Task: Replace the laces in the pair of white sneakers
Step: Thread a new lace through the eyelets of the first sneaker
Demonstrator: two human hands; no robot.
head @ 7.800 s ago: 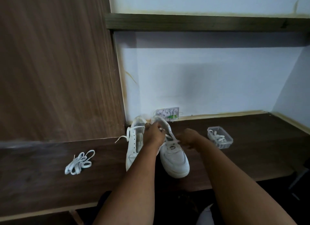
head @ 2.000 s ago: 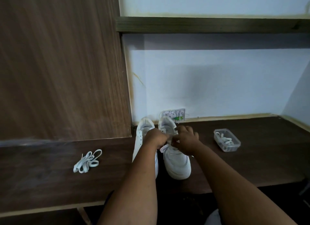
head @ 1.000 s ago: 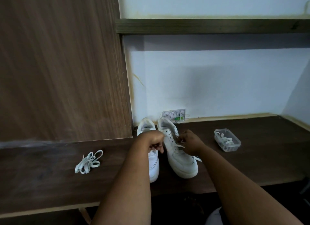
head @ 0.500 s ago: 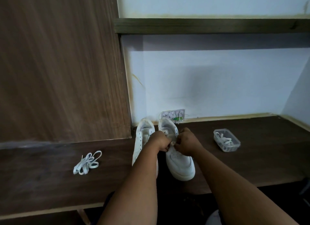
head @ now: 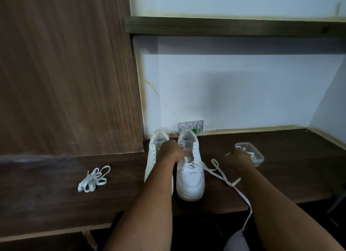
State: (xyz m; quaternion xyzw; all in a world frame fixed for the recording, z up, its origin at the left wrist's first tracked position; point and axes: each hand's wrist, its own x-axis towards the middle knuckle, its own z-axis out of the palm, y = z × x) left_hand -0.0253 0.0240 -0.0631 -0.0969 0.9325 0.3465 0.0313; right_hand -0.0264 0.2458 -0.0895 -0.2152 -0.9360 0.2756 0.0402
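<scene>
dark wood desk [head: 280,168] | sneakers [head: 190,174] side by side, toes toward me | left hand [head: 171,150] pinching tongue | right hand [head: 238,160] pulling lace [head: 222,177] rightward, fingers closed on it

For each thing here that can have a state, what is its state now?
Right sneaker: upright, lace only in its lower eyelets.
Left sneaker: upright, upper eyelets empty.
Lace: pulled out to the right, its end hanging off the desk edge.
Loose lace bundle: lying on the desk, untouched.
Plastic container: open, laces inside.
Left hand: on the right sneaker's tongue.
Right hand: pinching the lace.
</scene>
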